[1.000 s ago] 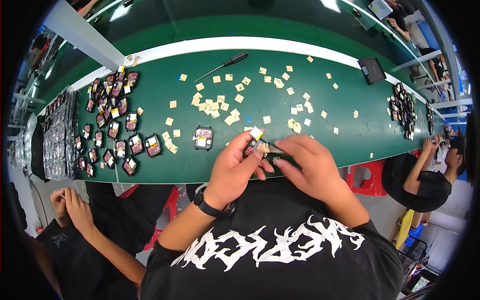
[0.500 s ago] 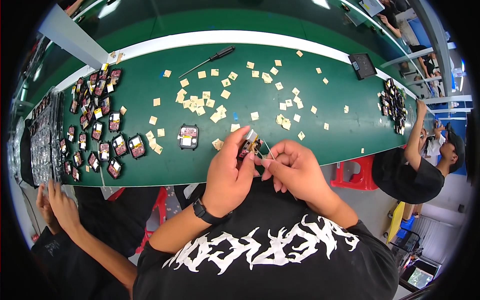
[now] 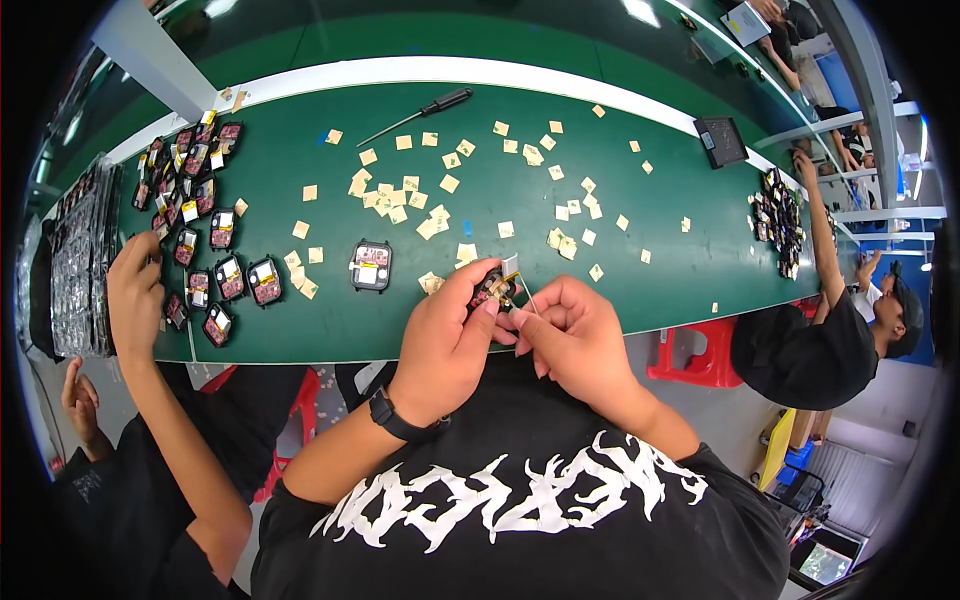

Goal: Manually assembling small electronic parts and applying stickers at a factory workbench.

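My left hand (image 3: 440, 340) is closed around an opened watch body (image 3: 490, 289), just over the table's near edge. Its circuit board shows, and a small white-and-yellow part (image 3: 510, 266) stands up from it. Between the thumb and fingers of my right hand (image 3: 582, 335) is a thin metal tool (image 3: 528, 294), slim like tweezers, its upper end beside that part. Fingers hide much of the watch body and the tool's lower length. Another opened watch body (image 3: 371, 266) lies flat on the green table (image 3: 450, 330), left of my hands.
Many pale square stickers (image 3: 410, 184) are scattered over the table. A screwdriver (image 3: 430, 107) lies behind them. Several watch bodies (image 3: 230, 277) cluster at left, near a co-worker's hand (image 3: 135, 290) and stacked clear trays (image 3: 85, 260). At right are a black tray (image 3: 721, 142) and more watch bodies (image 3: 780, 225).
The co-worker at left has raised one hand to the watch bodies on the table. My hands keep their grips, with only a slight shift. The person at right has moved an arm.
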Demonstrator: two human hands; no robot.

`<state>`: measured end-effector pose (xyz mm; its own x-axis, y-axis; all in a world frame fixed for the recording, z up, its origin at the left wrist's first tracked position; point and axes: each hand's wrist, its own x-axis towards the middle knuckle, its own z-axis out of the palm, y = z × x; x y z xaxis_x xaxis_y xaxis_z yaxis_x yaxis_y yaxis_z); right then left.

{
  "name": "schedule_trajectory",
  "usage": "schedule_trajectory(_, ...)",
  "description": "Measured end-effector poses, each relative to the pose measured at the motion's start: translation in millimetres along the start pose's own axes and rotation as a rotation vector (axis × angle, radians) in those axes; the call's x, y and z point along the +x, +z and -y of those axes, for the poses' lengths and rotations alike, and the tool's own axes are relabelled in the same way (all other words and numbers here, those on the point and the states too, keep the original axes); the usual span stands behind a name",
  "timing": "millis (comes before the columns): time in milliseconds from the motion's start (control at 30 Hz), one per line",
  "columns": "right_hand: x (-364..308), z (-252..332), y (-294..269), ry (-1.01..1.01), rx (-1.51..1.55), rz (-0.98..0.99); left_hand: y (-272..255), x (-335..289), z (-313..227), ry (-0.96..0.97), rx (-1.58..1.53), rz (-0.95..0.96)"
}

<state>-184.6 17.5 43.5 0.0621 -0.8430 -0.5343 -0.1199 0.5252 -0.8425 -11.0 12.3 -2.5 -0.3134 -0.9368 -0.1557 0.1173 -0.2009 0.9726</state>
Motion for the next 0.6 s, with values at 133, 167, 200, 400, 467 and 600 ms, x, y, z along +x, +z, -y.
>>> schedule_trajectory(133,2,-20,-3,-0.144,-0.136,-0.016,1,-1,1,-0.044,-0.141,-0.005)
schedule_trajectory(167,2,-23,-5,-0.233,-0.175,-0.016,1,0,-1,-0.09,-0.199,0.004)
schedule_trajectory(200,2,-24,-7,-0.321,-0.214,-0.015,0,0,-1,-0.136,-0.26,0.011)
schedule_trajectory(400,0,-29,-21,-0.367,-0.211,0.018,-4,-1,-2,-0.163,-0.356,0.033)
schedule_trajectory(467,-1,-26,-31,-0.358,-0.22,0.027,-3,-1,-4,-0.163,-0.358,0.033)
schedule_trajectory(600,-3,-1,-54,-0.308,-0.575,0.125,-2,-1,-6,-0.156,-0.363,0.033)
